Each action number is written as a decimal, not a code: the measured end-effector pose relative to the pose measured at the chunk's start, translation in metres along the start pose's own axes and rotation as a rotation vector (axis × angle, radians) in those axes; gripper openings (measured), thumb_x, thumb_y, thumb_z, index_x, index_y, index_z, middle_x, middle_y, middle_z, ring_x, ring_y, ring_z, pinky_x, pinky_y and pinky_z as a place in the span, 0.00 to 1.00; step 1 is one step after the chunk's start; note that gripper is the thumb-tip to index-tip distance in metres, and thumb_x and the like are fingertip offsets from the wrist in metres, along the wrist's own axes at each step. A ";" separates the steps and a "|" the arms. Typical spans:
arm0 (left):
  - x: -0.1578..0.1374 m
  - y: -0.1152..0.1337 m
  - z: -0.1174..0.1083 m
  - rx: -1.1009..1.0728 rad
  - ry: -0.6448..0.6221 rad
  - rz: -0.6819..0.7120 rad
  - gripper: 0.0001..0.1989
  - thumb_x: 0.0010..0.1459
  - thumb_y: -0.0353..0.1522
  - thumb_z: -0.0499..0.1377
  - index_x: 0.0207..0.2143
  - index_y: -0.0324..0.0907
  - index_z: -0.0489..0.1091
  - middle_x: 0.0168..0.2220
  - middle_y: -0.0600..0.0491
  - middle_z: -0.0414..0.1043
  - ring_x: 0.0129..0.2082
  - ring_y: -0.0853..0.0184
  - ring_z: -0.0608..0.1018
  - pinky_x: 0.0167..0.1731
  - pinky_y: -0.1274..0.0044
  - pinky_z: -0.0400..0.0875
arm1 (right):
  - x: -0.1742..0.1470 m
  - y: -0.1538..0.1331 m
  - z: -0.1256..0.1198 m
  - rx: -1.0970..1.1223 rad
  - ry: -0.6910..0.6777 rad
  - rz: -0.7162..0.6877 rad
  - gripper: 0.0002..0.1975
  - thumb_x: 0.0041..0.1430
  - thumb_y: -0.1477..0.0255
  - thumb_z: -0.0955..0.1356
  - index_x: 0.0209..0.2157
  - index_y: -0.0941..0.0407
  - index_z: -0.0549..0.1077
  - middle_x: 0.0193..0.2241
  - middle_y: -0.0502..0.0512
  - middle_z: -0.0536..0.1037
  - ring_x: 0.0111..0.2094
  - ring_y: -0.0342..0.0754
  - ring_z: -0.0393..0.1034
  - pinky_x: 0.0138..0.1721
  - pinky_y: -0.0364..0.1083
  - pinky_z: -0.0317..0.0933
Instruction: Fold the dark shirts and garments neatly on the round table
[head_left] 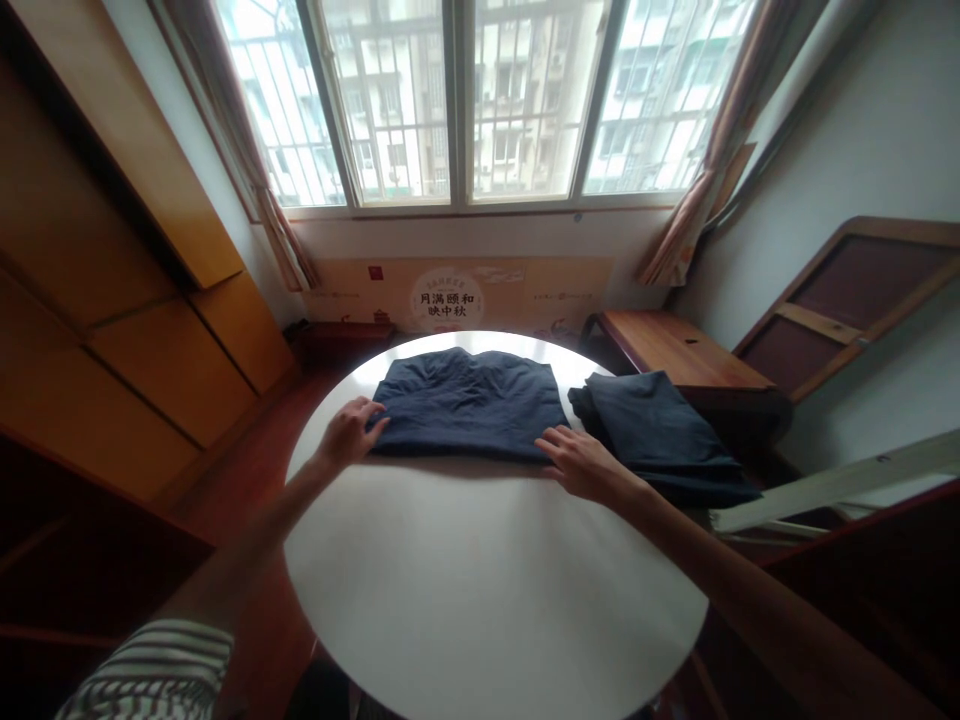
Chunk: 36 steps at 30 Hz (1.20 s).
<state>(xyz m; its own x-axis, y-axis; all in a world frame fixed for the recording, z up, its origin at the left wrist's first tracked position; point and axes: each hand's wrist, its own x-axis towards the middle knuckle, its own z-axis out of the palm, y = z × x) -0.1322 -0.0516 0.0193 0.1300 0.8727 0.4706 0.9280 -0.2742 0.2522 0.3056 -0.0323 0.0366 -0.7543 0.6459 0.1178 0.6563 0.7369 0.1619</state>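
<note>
A folded navy-blue cloth [469,405], perhaps a garment, lies wide and fairly flat on the far half of the white round table [480,580]. Its far edge is wavy and its near edge runs nearly straight. At its left end, my left hand [352,430] touches the cloth with thumb and fingers apart. My right hand [574,457] rests at the near right corner, fingers spread loosely on the edge. To the right, a second folded dark-blue cloth [664,430] sits by the table's edge, partly behind my right forearm.
A wooden-topped bench [675,340] stands beyond the table on the right. Orange-brown cabinets [150,370] line the left wall. Past the table are a printed banner [510,285], a barred window [517,100] and curtains. A pale slatted piece [832,485] juts in at the right.
</note>
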 end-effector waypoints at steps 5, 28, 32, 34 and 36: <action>0.010 0.046 0.014 0.068 -0.331 0.574 0.15 0.62 0.33 0.60 0.50 0.40 0.73 0.51 0.44 0.73 0.51 0.58 0.75 0.51 0.67 0.71 | 0.025 -0.016 0.008 0.065 -0.039 -0.053 0.13 0.61 0.81 0.65 0.46 0.59 0.73 0.43 0.63 0.76 0.44 0.52 0.72 0.46 0.48 0.63; -0.064 0.092 0.005 0.181 -0.362 0.544 0.18 0.66 0.25 0.51 0.57 0.38 0.67 0.56 0.42 0.70 0.55 0.57 0.73 0.55 0.66 0.67 | -0.014 -0.042 0.024 0.049 0.026 -0.127 0.23 0.55 0.87 0.61 0.53 0.65 0.71 0.52 0.69 0.74 0.48 0.55 0.72 0.47 0.50 0.69; -0.047 0.115 0.040 0.147 -0.370 0.510 0.27 0.61 0.19 0.48 0.63 0.36 0.62 0.62 0.36 0.64 0.63 0.53 0.67 0.58 0.63 0.65 | 0.001 -0.046 0.026 0.078 0.023 -0.102 0.21 0.57 0.88 0.60 0.49 0.63 0.72 0.51 0.70 0.75 0.50 0.54 0.72 0.47 0.51 0.70; -0.039 0.125 0.053 0.166 -0.367 0.420 0.30 0.58 0.17 0.48 0.63 0.34 0.60 0.63 0.33 0.62 0.65 0.52 0.65 0.58 0.63 0.66 | 0.004 -0.049 0.028 0.066 0.025 -0.073 0.20 0.57 0.88 0.60 0.47 0.63 0.72 0.49 0.69 0.76 0.50 0.54 0.72 0.47 0.49 0.71; -0.034 0.134 0.061 0.184 -0.358 0.358 0.31 0.57 0.17 0.48 0.63 0.32 0.61 0.63 0.29 0.62 0.65 0.50 0.64 0.58 0.62 0.66 | 0.003 -0.053 0.028 0.044 0.024 -0.052 0.18 0.57 0.88 0.60 0.46 0.63 0.72 0.47 0.68 0.77 0.48 0.54 0.73 0.46 0.48 0.71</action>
<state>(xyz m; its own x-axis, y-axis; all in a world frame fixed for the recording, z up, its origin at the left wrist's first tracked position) 0.0090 -0.0928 -0.0147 0.5305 0.8295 0.1746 0.8455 -0.5326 -0.0384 0.2684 -0.0637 0.0005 -0.7870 0.6023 0.1339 0.6163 0.7775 0.1253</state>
